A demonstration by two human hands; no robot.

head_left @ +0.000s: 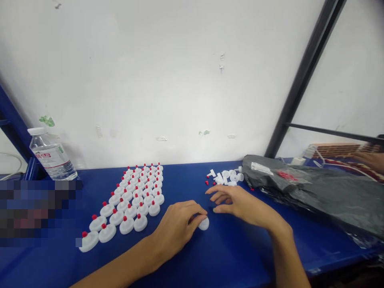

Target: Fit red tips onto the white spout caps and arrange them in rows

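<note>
the left forearm point(132, 260) slants in from the lower left, its hand point(180, 222) palm down, thumb and forefinger brought together at the tips. the right forearm point(286, 256) rises from the lower right, wrist bent, the right hand point(237, 203) open, fingers loosely curved toward the left, thumb apart beneath them.

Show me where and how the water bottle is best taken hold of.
I'd grip the bottle around its labelled body, with the hand coming from its right. It stands with its white cap up, so the tall side suits a wrap of fingers and thumb. The wall is behind and a blue post is at its left, leaving the right side more open.
</note>
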